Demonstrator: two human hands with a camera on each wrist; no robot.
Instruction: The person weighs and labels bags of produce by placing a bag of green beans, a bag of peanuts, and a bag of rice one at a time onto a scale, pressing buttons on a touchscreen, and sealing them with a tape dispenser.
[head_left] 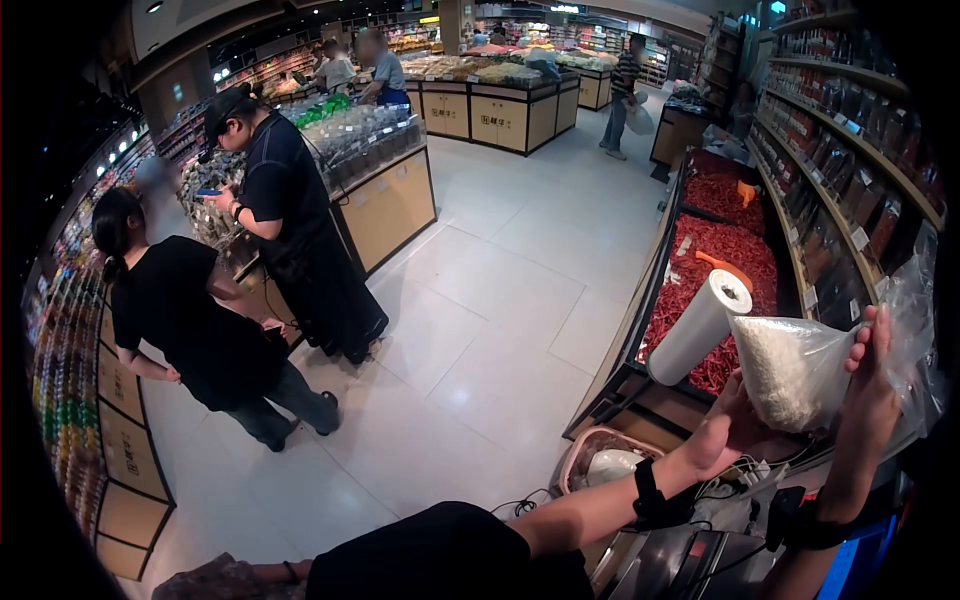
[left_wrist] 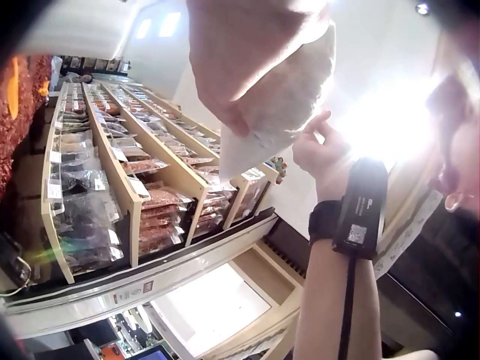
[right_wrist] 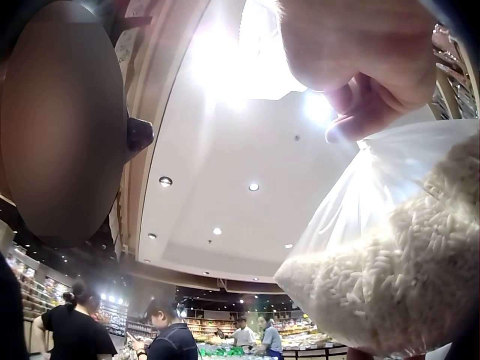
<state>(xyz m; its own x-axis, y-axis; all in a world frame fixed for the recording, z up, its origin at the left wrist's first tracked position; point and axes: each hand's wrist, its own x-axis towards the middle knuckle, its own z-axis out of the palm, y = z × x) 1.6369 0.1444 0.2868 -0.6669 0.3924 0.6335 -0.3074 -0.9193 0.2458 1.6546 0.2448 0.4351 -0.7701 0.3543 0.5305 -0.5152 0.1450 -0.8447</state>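
A clear plastic bag of white, rice-like grains (head_left: 785, 375) is held up over the counter. My right hand (head_left: 873, 365) grips its gathered neck, and the loose plastic top (head_left: 915, 335) spreads out beyond the fingers. In the right wrist view the fingers of this hand (right_wrist: 367, 82) pinch the neck above the grains (right_wrist: 375, 292). My left hand (head_left: 728, 425) cups the bag's lower side, its other fingers largely hidden by the bag. The left wrist view shows that hand (left_wrist: 251, 52) against the bag (left_wrist: 289, 94).
A roll of plastic bags (head_left: 700, 325) stands beside bins of dried red chillies (head_left: 715, 270) with orange scoops. Shelves of packaged goods (head_left: 835, 170) rise at the right. A pink basket (head_left: 578, 455) and cables lie below my left arm. Two people (head_left: 190, 310) stand across the aisle.
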